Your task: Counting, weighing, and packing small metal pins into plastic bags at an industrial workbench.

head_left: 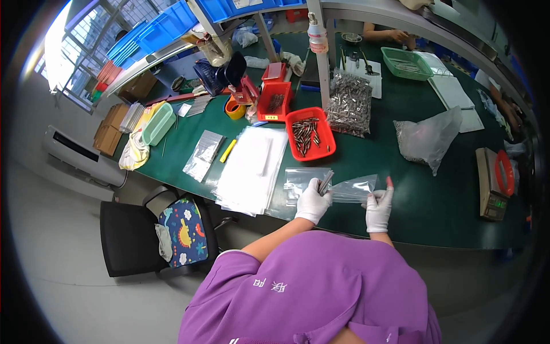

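I have the green table [438, 200] beneath both hands, clear plastic bagging [354, 189] stretched between them, and a red tray [314, 155] just beyond the left hand [314, 204]. That hand is curled closed around a few slim metal pieces [326, 182]. The right hand [379, 211] is half open at the bagging's right end; whether it pinches, I can't tell. I'd bunch the pieces evenly, steady the plastic, and guard it from their tips.
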Tool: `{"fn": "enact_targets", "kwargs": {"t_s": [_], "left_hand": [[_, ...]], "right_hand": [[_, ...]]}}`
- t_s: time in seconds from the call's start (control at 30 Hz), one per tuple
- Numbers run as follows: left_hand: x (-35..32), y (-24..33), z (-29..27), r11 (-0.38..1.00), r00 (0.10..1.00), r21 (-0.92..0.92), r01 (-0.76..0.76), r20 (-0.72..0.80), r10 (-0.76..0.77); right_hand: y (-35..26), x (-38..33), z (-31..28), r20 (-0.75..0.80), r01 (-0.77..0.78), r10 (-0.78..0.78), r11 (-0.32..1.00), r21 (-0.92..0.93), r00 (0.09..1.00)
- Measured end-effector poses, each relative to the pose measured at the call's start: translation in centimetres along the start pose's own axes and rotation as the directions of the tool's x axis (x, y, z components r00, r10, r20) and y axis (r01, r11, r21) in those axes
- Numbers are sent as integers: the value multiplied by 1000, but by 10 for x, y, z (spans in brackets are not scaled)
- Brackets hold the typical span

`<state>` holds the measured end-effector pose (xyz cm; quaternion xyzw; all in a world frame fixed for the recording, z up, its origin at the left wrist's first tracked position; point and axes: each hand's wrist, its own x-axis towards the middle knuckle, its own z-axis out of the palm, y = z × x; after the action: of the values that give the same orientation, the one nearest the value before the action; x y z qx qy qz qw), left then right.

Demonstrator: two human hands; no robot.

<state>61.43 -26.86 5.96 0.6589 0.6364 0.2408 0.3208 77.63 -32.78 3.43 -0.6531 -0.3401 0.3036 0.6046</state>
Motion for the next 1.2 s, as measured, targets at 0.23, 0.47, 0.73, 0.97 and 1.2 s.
{"fn": "enact_targets", "kwargs": {"t_s": [0.23, 0.47, 0.73, 0.97, 1.2], "left_hand": [[-5, -8, -5, 842, 866, 211, -497, 66, 495], [20, -33, -20, 980, 973, -167, -107, 184, 138], [32, -113, -33, 957, 991, 281, -75, 132, 39], [63, -104, -20, 739, 935, 600, -307, 334, 117], [75, -75, -20, 617, 884, 688, -382, 468, 26]], "right_hand": [[-36, 20, -23, 350, 556, -469, 430, -712, 811], [-16, 54, -54, 76, 548, -574, 721, -425, 815], [64, 43, -120, -297, 138, -145, 989, -46, 944], [75, 22, -117, 55, 75, -56, 466, -881, 997], [-4, 24, -69, 445, 523, -323, 219, -824, 835]]}}
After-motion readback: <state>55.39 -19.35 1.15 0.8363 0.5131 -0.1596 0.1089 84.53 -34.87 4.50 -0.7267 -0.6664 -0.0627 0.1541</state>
